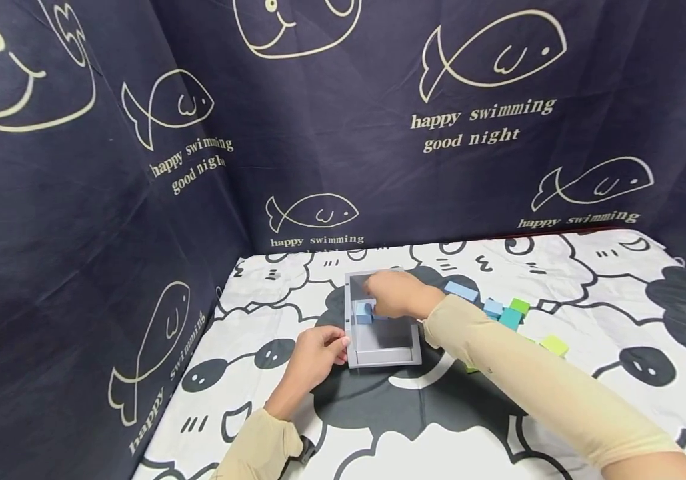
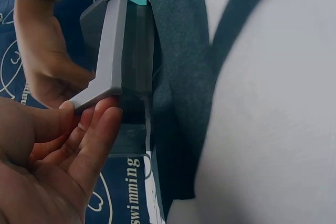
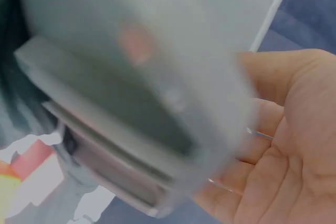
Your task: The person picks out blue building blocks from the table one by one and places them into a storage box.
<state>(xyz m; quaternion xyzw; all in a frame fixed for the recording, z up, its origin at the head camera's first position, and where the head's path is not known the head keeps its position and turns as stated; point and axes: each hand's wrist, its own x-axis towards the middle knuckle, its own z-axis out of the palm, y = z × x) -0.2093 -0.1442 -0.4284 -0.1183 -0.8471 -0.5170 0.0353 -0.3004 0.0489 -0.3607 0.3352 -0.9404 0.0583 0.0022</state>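
A grey open-topped box (image 1: 385, 361) stands in front of me. My left hand (image 1: 315, 357) pinches its left rim near the front corner; the left wrist view shows the thumb and fingertips at that corner of the box (image 2: 113, 51). My right hand (image 1: 399, 293) reaches down into the box's back part, fingers bent downward. Right beside it, inside the box, lies a light blue block (image 1: 364, 313). In the right wrist view the blurred box wall covers the fingertips of the right hand (image 3: 294, 140), so I cannot tell whether they hold a block.
To the right of the box several loose blocks lie on the sheep-print cloth (image 1: 439, 440): a blue block (image 1: 461, 291), a light blue block (image 1: 493, 308), a teal block (image 1: 509, 318), a green block (image 1: 520, 305) and a lime block (image 1: 555, 345). A navy fish-print curtain (image 1: 379, 167) hangs behind.
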